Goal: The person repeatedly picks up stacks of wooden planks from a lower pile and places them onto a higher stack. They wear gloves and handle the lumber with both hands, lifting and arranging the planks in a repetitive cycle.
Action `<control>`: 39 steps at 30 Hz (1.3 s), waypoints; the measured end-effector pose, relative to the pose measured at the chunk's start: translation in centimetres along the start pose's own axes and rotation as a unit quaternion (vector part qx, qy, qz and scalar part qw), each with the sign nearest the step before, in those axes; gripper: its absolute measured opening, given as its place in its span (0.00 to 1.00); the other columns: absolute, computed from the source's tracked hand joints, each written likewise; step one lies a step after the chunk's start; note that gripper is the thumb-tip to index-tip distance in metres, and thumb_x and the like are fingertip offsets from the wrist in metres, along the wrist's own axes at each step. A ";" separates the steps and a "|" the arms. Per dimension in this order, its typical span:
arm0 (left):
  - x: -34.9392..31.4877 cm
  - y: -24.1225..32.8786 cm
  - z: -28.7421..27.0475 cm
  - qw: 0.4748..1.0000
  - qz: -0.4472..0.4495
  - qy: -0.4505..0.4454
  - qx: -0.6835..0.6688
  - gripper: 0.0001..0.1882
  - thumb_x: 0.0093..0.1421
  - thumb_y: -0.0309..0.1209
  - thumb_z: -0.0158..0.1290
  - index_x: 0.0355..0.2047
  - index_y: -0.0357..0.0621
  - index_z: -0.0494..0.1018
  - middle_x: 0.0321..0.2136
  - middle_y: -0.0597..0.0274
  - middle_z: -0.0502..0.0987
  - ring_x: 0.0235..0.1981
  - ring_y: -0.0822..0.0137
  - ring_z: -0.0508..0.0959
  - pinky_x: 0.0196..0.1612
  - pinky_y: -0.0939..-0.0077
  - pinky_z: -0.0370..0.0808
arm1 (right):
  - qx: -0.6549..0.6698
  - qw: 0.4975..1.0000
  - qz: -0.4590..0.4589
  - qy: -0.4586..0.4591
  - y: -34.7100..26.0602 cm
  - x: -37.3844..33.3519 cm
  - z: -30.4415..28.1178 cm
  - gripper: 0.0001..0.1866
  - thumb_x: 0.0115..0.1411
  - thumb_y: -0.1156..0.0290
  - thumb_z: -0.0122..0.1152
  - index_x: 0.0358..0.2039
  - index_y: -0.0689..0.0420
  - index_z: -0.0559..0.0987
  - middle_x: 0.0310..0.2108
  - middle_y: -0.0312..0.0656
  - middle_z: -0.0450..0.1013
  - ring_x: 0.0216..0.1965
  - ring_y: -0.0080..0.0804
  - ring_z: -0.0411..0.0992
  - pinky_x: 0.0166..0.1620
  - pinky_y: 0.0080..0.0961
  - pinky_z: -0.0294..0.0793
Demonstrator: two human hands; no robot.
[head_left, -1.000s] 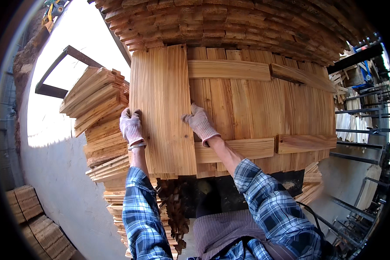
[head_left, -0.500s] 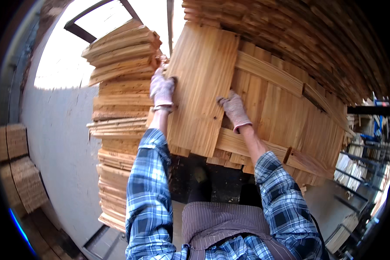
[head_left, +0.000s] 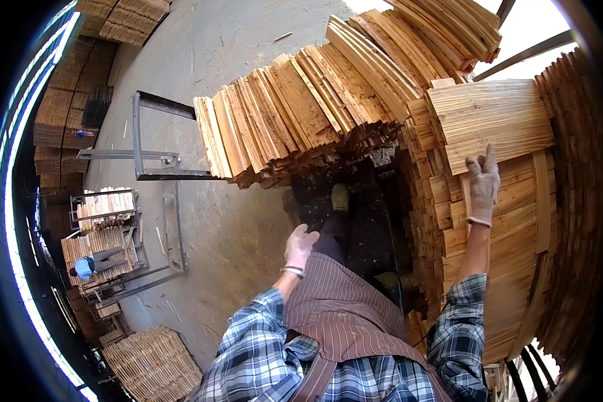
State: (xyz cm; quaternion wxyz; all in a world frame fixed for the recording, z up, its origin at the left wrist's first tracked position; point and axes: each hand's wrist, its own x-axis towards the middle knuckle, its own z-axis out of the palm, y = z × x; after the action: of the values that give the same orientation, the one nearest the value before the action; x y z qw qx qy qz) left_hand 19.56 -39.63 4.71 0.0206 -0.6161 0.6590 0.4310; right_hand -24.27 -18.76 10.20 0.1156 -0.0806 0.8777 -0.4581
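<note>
Both of my hands wear pale knitted gloves. My right hand rests at the near edge of a wide wooden board, one finger stretched out over its surface and no grip around it visible. This board lies on top of a stack of boards to my right. My left hand hangs in the air in front of my striped apron. Its thumb stands apart from its loosely bent fingers, and nothing shows in it.
A long row of stacked planks runs across in front of me. A tall wood pile rises at the far right. On the left are a metal frame, a slatted stack and a distant person.
My view has swung left, bringing more floor into sight. My left hand has come off the board and dropped toward my body, while my right hand stays at its edge.
</note>
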 end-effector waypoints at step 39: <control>34.3 18.3 -5.9 0.878 0.055 -0.166 -0.445 0.34 0.54 0.39 0.62 0.56 0.33 0.65 0.45 0.54 0.75 0.46 0.64 0.76 0.53 0.74 0.72 | 0.030 0.859 0.353 -0.370 -3.8 5.9 41.4 0.30 0.62 0.43 0.54 0.32 0.64 0.81 0.27 0.51 0.79 0.25 0.44 0.77 0.35 0.35 0.77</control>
State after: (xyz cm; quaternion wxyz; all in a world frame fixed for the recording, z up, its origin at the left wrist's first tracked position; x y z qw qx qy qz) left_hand -0.88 -72.80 -0.77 -0.1701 -0.4423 0.4172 0.7755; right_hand -18.35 -54.93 -10.36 0.5880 0.0743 0.7258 -0.3493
